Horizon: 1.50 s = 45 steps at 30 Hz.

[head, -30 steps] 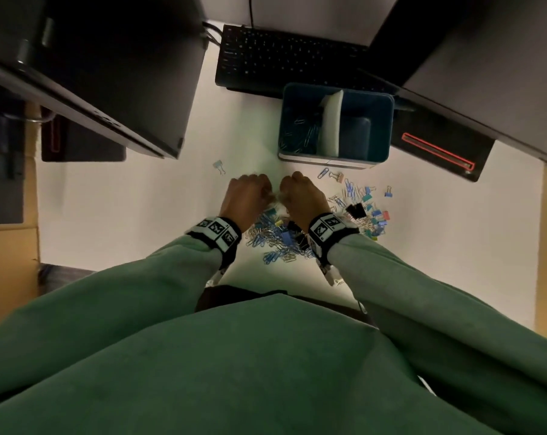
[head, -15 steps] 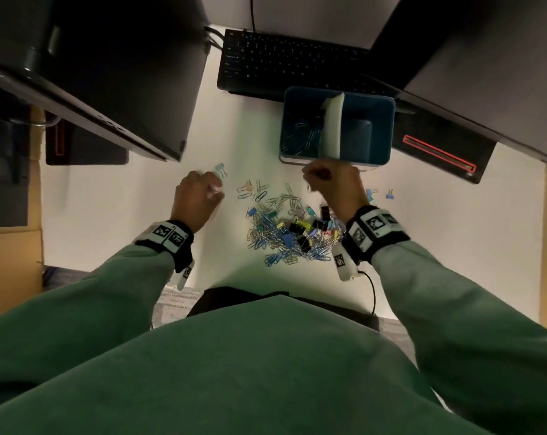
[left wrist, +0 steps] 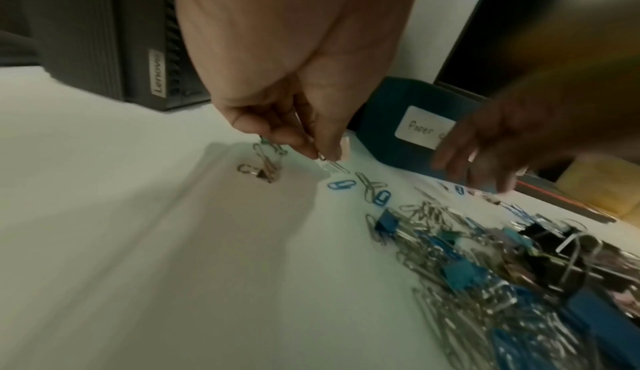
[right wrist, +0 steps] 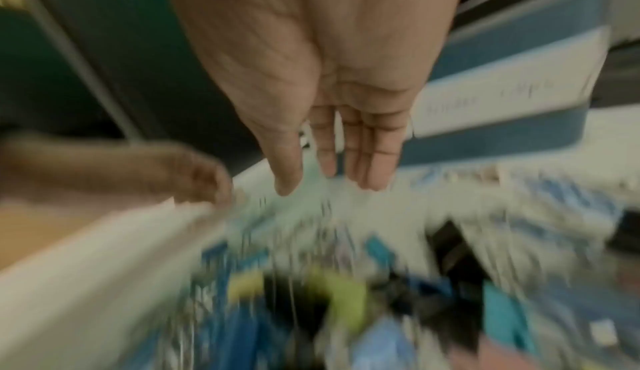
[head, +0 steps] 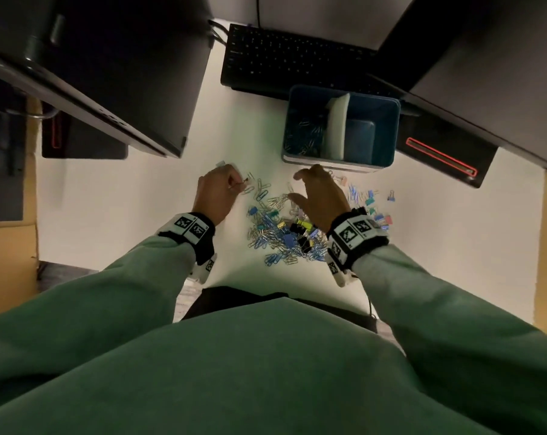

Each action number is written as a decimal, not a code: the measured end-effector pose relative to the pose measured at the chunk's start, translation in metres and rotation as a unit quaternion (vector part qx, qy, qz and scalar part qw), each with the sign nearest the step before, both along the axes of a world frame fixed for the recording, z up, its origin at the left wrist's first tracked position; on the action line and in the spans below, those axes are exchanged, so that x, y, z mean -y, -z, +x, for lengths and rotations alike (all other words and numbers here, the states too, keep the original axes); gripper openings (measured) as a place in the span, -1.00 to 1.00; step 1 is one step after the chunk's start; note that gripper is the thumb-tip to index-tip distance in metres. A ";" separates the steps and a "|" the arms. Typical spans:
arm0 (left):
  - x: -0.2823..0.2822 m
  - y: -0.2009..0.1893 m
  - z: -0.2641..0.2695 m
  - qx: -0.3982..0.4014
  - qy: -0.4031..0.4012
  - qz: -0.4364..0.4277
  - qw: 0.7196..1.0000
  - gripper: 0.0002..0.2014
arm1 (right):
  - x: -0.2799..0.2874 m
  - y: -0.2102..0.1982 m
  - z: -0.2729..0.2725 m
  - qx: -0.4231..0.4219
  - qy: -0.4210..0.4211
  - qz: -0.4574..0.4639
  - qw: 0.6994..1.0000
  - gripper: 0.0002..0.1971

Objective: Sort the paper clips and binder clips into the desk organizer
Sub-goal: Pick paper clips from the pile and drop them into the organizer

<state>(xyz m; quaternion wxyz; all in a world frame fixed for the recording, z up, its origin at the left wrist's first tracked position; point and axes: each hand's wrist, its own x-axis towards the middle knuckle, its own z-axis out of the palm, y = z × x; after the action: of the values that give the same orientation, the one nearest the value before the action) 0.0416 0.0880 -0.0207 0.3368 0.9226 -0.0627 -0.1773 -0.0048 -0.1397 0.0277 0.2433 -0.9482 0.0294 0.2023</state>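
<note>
— What's the biggest thing on the table (head: pixel 454 246)?

— The black keyboard (head: pixel 291 58) along the far edge, flanked by dark monitor stands toward the left and right edges. Just in front of the keyboard stands the blue desk organizer (head: pixel 388 133), split by a pale divider. Its left compartment holds paper clips; the right one shows only a blue inner shape. The left wrist view shows a white label on its front wall starting "Paper"; the rest is hidden.

— And the loose clips?

— A mixed pile (head: pixel 284 233) of silver and blue paper clips with blue, black, yellow, teal and pink binder clips lies near the middle of the near edge, in front of the organizer. A thinner scatter trails toward the right edge.

— The hands?

— The right hand (head: pixel 322 199) hovers over the far side of the pile, just before the organizer, fingers (right wrist: pixel 377 162) straight and spread, holding nothing. The left hand (head: pixel 215 193) is at the pile's left fringe, its fingers (left wrist: pixel 304 140) curled down, pinching a silver paper clip (left wrist: pixel 332 165) whose lower end touches the table.

— Anything beside it?

— A small silver binder clip (left wrist: pixel 263 170) lies just left of those fingertips, apart from the pile.
</note>
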 end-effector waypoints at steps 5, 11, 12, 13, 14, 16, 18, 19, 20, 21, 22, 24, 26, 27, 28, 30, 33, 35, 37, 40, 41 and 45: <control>-0.012 -0.009 -0.001 0.048 -0.024 0.054 0.997 -0.79 | -0.025 0.032 -0.002 -0.036 -0.078 -0.043 0.995 -0.50; 0.027 -0.004 -0.018 0.020 0.065 0.090 0.994 -0.61 | -0.030 0.044 0.003 -0.021 -0.178 -0.061 0.982 -0.72; 0.035 -0.004 -0.015 0.008 0.062 0.103 0.993 -0.58 | -0.027 0.046 0.001 -0.017 -0.192 -0.060 0.979 -0.74; 0.042 -0.005 -0.012 -0.001 0.060 0.111 0.992 -0.57 | -0.023 0.049 -0.002 -0.020 -0.202 -0.057 0.978 -0.77; 0.047 -0.004 -0.011 -0.003 0.065 0.114 0.991 -0.58 | -0.018 0.051 -0.004 -0.019 -0.203 -0.050 0.978 -0.81; 0.054 -0.003 -0.010 0.001 0.090 0.114 0.989 -0.71 | -0.009 0.045 -0.007 -0.016 -0.157 -0.021 0.987 -0.88; 0.058 -0.002 -0.011 0.006 0.099 0.108 0.989 -0.85 | 0.003 0.031 -0.008 -0.007 -0.078 0.032 0.996 -0.85; 0.060 -0.002 -0.012 0.005 0.098 0.106 0.990 -0.86 | 0.009 0.022 -0.009 0.004 -0.032 0.065 0.997 -0.85; 0.061 -0.002 -0.013 0.003 0.097 0.103 0.990 -0.86 | 0.014 0.010 -0.009 0.030 0.009 0.098 0.995 -0.87; 0.061 -0.003 -0.013 0.000 0.097 0.101 0.990 -0.86 | 0.019 -0.002 -0.009 0.059 0.044 0.127 0.989 -0.88; 0.061 -0.004 -0.014 -0.003 0.102 0.099 0.990 -0.87 | 0.023 -0.016 -0.006 0.085 0.075 0.155 0.981 -0.88; 0.060 -0.006 -0.014 -0.017 0.110 0.093 0.989 -0.86 | 0.030 -0.041 0.009 0.124 0.137 0.193 0.964 -0.85; 0.060 -0.009 -0.013 -0.035 0.113 0.083 0.990 -0.86 | 0.036 -0.052 0.034 0.166 0.171 0.191 0.952 -0.83; 0.061 -0.012 -0.013 -0.042 0.111 0.076 0.990 -0.86 | 0.037 -0.051 0.047 0.176 0.165 0.170 0.955 -0.83; 0.062 -0.016 -0.012 -0.045 0.108 0.064 0.991 -0.87 | 0.037 -0.049 0.058 0.171 0.145 0.140 0.964 -0.83; 0.063 -0.030 -0.010 -0.047 0.088 0.015 0.995 -0.87 | 0.036 -0.043 0.069 0.141 0.098 0.095 0.981 -0.80; 0.069 -0.065 -0.001 -0.032 0.039 -0.091 0.995 -0.88 | 0.044 -0.043 0.051 0.199 0.095 0.089 0.971 -0.82; 0.079 -0.085 0.014 -0.011 0.017 -0.134 0.991 -0.89 | 0.048 -0.034 0.025 0.211 0.112 0.102 0.966 -0.90; 0.096 -0.094 0.034 0.016 0.017 -0.156 0.987 -0.90 | 0.045 -0.015 -0.003 0.121 0.100 0.075 0.985 -0.88; 0.116 -0.094 0.049 0.059 0.051 -0.137 0.988 -0.81 | 0.027 0.011 -0.033 -0.037 0.008 -0.002 0.999 -0.74; 0.116 -0.092 0.046 0.074 0.057 -0.120 0.988 -0.77 | 0.022 0.017 -0.038 -0.050 -0.017 -0.018 0.998 -0.73; 0.090 -0.070 0.008 0.074 0.083 -0.045 0.993 -0.88 | 0.022 0.028 -0.055 -0.029 -0.032 -0.037 0.998 -0.79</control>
<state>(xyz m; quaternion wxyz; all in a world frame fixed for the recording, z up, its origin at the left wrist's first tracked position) 0.0493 -0.0019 0.0493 0.3566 0.9088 -0.1716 -0.1324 -0.0602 -0.1621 0.0002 0.2005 -0.9506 0.0132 0.2365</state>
